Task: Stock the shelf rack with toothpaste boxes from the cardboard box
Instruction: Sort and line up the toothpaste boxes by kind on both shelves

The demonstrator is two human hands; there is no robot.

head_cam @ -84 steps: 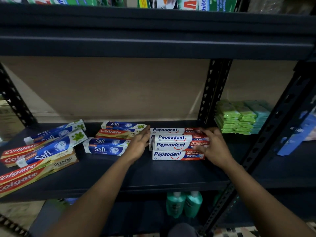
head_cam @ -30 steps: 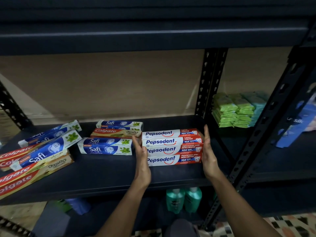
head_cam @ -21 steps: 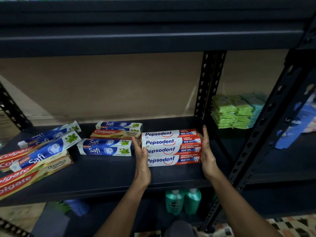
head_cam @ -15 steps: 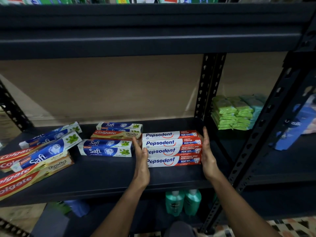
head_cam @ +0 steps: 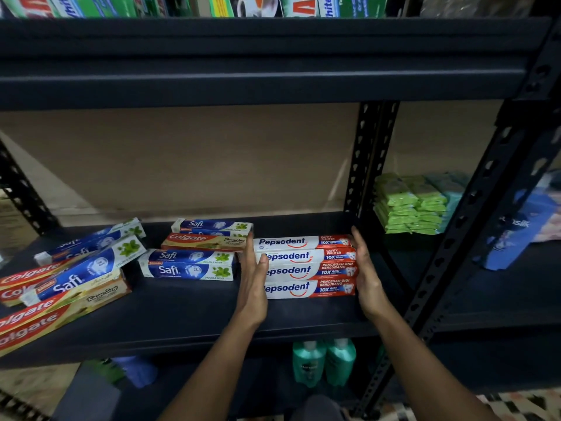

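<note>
While both hands press flat against its ends, a block of four Pepsodent boxes (head_cam: 306, 268) lies toward the right end of the shelf (head_cam: 182, 317). It sits just left of the rear upright (head_cam: 370, 159) and back from the front edge, with the logos facing forward. The left hand (head_cam: 253, 278) stands edgewise against the block's left end, its fingers straight and held together and its thumb laid over the front of the second box. The right hand (head_cam: 365, 268) mirrors it at the right end, its fingers likewise straight and together and pointing toward the back edge. Neither hand curls round a box. Beside the left hand, mid-shelf, one Colgate box (head_cam: 203, 240) lies between Safi boxes (head_cam: 186, 264) behind and in front of it; the Safi count in this group cannot be told exactly. At the shelf's left end, two further Safi cartons (head_cam: 85, 256) lie askew over at least three Colgate cartons (head_cam: 33, 323). One pile of green packets (head_cam: 409, 205) occupies the adjoining bay to the right, and two teal bottles (head_cam: 323, 363) stand below the shelf. Compared with 2.8 s earlier, when the four boxes were staggered under curled fingers, their ends are now flush. Since 0.5 s ago, the hands and the block have kept their places.
</note>
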